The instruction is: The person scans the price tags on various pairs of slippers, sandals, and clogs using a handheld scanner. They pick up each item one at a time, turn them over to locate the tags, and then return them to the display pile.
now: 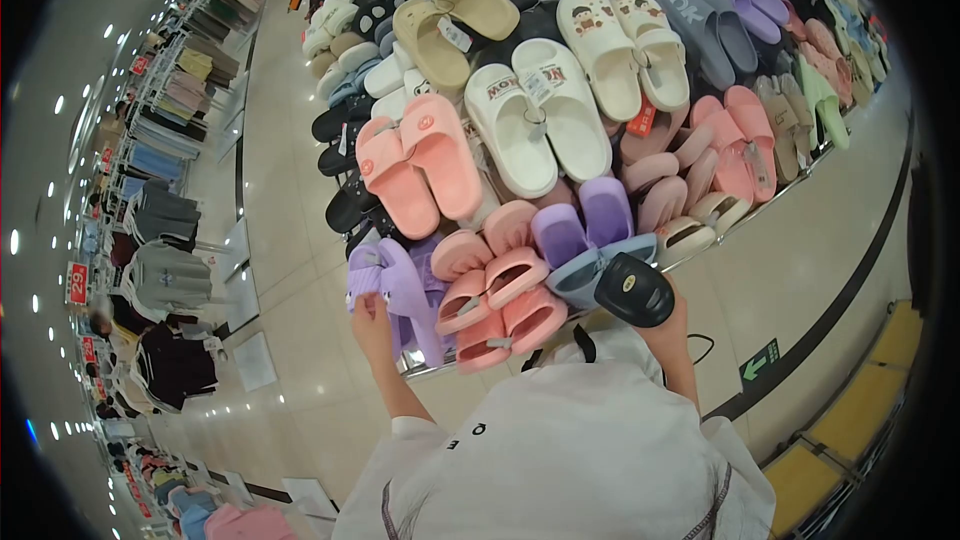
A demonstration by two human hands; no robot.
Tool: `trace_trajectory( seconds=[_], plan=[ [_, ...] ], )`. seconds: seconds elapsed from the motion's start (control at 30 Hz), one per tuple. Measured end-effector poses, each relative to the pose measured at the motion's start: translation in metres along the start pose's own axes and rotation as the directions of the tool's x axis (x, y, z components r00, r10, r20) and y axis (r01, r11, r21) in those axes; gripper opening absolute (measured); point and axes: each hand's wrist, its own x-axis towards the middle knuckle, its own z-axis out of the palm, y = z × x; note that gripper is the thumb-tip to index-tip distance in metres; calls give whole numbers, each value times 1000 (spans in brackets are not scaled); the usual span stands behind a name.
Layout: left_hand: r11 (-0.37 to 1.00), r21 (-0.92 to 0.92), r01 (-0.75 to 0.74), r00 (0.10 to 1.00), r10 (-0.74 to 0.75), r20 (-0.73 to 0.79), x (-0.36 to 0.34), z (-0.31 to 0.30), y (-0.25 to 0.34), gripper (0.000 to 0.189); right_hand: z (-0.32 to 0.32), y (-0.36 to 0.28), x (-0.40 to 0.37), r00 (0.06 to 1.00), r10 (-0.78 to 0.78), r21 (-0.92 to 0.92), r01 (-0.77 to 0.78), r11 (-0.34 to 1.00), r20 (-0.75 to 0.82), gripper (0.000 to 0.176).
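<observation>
My left hand [369, 318] is closed on the edge of a purple slipper [402, 305] at the near left corner of the slipper pile. My right hand [675, 330] grips a black barcode scanner [636, 290] with a rounded head, held over the pile's near edge. Behind the scanner lies a blue slipper [580, 278], partly covered by it, with purple slippers [608, 212] just beyond. Between my hands sit several pink slippers [503, 320] fastened together in pairs. Farther in are a larger pink pair [418, 160] and a white pair [540, 120] with a paper tag.
The pile rests on a stand with a metal rim [745, 220]. Cream clogs [620, 45], a tan pair [455, 25] and grey slides [705, 30] lie farther back. Clothes racks [165, 280] line the left side. A yellow bench [850, 420] stands at right, near a green floor arrow [760, 365].
</observation>
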Motion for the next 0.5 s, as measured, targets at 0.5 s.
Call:
trace_trajectory(
  seconds=[0.5],
  plan=[
    [897,-442,15,966,102,240,91,245,256,44,-122,26,85,996,41,-124,-50,991,-74,42]
  ],
)
